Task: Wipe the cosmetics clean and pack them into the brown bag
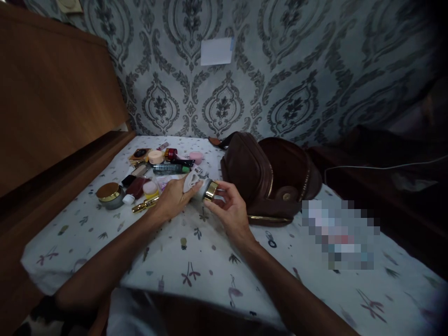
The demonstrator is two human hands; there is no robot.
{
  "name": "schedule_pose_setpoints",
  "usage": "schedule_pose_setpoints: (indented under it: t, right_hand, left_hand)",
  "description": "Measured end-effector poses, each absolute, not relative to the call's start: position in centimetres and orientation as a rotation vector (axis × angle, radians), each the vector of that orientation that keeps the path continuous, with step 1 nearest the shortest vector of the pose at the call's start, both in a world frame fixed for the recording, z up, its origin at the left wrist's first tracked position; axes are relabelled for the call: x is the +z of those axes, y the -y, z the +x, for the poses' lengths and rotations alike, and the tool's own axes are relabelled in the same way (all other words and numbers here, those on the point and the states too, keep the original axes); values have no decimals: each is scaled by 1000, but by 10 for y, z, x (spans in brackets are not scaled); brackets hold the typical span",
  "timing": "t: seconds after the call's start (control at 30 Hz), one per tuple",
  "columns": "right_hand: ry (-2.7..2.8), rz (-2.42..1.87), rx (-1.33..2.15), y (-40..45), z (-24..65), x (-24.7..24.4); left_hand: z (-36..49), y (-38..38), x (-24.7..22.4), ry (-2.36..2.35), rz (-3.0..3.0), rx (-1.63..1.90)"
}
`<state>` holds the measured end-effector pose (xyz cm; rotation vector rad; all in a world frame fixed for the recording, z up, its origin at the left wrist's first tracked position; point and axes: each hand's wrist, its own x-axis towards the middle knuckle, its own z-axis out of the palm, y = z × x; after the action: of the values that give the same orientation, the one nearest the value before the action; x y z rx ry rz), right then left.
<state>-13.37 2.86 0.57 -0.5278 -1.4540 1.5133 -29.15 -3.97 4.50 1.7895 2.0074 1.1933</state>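
My right hand (231, 210) grips a cosmetic jar (210, 191) by its gold lid, thumb below and fingers above. The jar is tilted on its side over the table, its greyish body towards the left. My left hand (176, 198) is closed on a crumpled white cloth (191, 182), which presses against the jar's body; part of the jar is hidden behind it. Near my left wrist lies a gold tube (144, 205). Close by are a yellow-and-white small jar (150, 189) and a dark red bottle (137, 187) with a white cap.
A brown leather bag (245, 163) lies unzipped to the right. Another gold-lidded jar (109, 195) stands at the left, near several cosmetics and a dark tube (170, 168) with a green cap. The patterned tablecloth (210, 266) covers the table. A blurred patch (341, 235) hides something at the right.
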Motion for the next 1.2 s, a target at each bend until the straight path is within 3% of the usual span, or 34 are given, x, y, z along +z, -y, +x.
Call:
schedule_pose_setpoints:
  t: [0.2,0.43,0.73,0.97,1.2]
  right_hand:
    - [1538,-559,1340,-25,-135,5]
    - [1766,-467,1112,-24,-131,0]
    - [1686,-508,1202,-20,-134,2]
    - [1584,-485,1386,-14,-137,7]
    - [1666,-634,1148,-25,-136,-3]
  left_hand:
    - [-294,37,41,-2071,1756,1342]
    - [-291,40,45,-1903,1787,1217]
    - [-289,38,40,-1554,1529,1356]
    - [-288,38,40,-1841,1635,1428]
    - [-282,41,39,-1693,1859,1249]
